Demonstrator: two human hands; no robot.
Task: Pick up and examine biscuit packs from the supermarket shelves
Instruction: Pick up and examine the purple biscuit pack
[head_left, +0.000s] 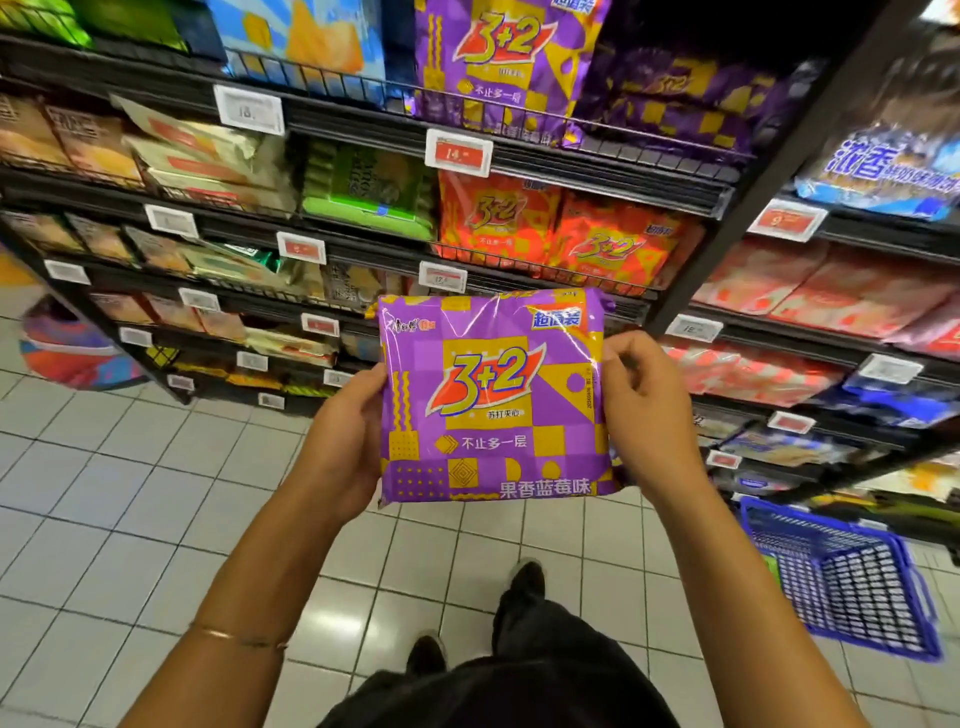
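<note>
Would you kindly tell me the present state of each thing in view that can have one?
purple biscuit pack: sealed, off the shelf, held upright with its front toward the camera.
left hand: grips the pack's left edge.
right hand: fingers curled, holds the pack's right edge.
blue basket: on the floor, contents unclear.
shelves: stocked with packs.

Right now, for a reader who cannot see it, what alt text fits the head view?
Two hands hold a purple biscuit pack marked 3+2 upright in front of supermarket shelves: the left hand grips its left edge, the right hand pinches its right edge. A blue basket is at lower right.
</note>
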